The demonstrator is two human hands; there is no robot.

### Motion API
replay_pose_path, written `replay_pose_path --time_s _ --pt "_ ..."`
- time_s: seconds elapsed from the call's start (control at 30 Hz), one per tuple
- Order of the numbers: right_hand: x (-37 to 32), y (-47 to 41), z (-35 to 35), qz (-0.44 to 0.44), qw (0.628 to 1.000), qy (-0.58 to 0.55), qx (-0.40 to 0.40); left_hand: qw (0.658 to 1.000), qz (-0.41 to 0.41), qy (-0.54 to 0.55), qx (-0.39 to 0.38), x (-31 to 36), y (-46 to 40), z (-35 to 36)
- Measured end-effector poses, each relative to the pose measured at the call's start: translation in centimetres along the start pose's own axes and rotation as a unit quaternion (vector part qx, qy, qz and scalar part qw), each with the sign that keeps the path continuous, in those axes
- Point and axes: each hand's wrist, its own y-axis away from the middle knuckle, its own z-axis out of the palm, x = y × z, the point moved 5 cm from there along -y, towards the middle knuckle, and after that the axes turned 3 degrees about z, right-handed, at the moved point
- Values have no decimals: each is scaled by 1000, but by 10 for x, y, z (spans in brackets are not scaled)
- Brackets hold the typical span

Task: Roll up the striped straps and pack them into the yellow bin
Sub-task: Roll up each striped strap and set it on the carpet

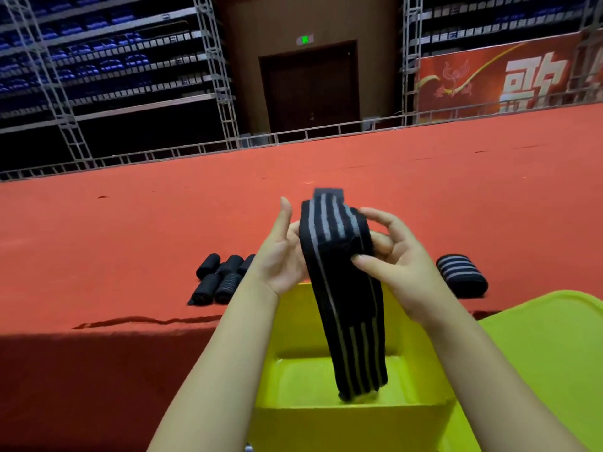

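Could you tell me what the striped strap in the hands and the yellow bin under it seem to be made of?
The striped strap looks like woven, probably elastic fabric with a matte finish: it hangs limp and bends over the fingers. The yellow bin looks like moulded plastic, smooth and slightly glossy, judging by its rounded corners and soft sheen.

bin mouth (pixel 326 409): open | hanging strap (pixel 349 321): fills its middle

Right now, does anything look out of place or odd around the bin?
Nothing damaged or spilled. The strap held between the left hand and right hand is only partly rolled; its loose tail hangs into the yellow bin.
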Motion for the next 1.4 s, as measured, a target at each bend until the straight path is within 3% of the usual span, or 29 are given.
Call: replay_pose_path --time_s 0.1,0.23,0.37,0.63,0.73,0.9,1.1,1.23,1.4 --pt "18 14 -1 49 997 51 -37 991 77 -11 112 9 2 -1" --pt "30 22 -6 74 990 118 10 978 113 -91 149 7 16 11" --pt "2 15 -12 34 990 72 116 976 97 -157 112 -12 33 28" --pt "-35 5 -15 -12 988 58 142 981 60 -183 28 -28 61 46" --pt "-33 7 -11 5 989 50 138 973 96 -200 57 -20 65 50" --pt "-30 14 -2 18 992 70 107 933 217 -262 121 -4 67 45" --pt "-29 17 4 3 993 82 90 930 206 -257 161 -13 70 39" --pt "-28 17 3 8 994 54 92 950 178 -230 111 -19 68 45" --pt "-27 21 2 21 995 87 53 933 225 -228 161 -10 70 46"
